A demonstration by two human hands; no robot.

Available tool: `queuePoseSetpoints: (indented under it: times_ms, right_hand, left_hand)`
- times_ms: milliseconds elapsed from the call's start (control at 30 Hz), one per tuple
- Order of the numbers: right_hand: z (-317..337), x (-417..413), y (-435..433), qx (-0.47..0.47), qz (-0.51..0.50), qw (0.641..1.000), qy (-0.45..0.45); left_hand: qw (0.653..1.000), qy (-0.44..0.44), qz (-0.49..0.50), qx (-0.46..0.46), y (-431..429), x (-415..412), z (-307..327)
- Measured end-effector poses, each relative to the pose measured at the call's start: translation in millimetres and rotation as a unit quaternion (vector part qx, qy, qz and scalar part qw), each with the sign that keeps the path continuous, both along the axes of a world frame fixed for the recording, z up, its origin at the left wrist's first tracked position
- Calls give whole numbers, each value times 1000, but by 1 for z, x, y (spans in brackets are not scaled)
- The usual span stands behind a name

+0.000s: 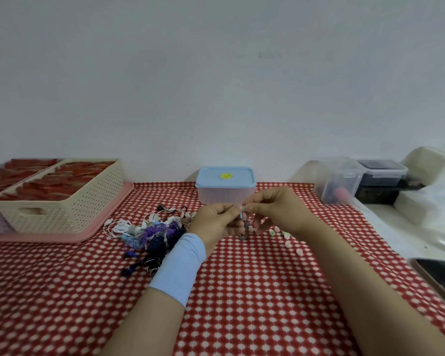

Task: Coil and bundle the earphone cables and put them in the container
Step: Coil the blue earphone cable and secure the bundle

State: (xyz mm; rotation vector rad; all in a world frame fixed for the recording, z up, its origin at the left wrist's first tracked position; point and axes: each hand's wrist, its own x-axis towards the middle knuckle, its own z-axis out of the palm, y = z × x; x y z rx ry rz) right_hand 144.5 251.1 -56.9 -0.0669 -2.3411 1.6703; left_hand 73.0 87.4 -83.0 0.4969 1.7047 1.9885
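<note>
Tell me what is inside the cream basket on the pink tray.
The cream basket holds flat red pieces lying in rows near its rim. What they are is unclear, and anything beneath them is covered.

Left hand (216, 222), right hand (275, 209): fingertips (251, 207) together

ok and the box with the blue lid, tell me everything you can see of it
The container is a rectangular plastic box with rounded corners: translucent, ribbed whitish body, light blue lid with a round yellow disc at its middle. The lid is on. It stands upright on the red-and-white checked cloth near the wall. The right hand overlaps its lower front edge in view; whether they touch cannot be told. Contents do not show.
</note>
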Motion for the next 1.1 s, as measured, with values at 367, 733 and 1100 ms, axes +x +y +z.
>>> queuePoseSetpoints:
  times_ms: [367, 733, 1100]
  right_hand:
    - [1, 12, -16, 114, -30, 990, 72]
    - [-10, 20, -29, -163, -13, 987, 3]
    - [-7, 19, -29, 50, -52, 994, 87]
  left_hand:
    - [999, -16, -18, 35, -14, 11, 3]
    - [958, 273, 73, -40, -18, 16, 5]
    - [990, 134, 33, -5, -19, 12, 2]
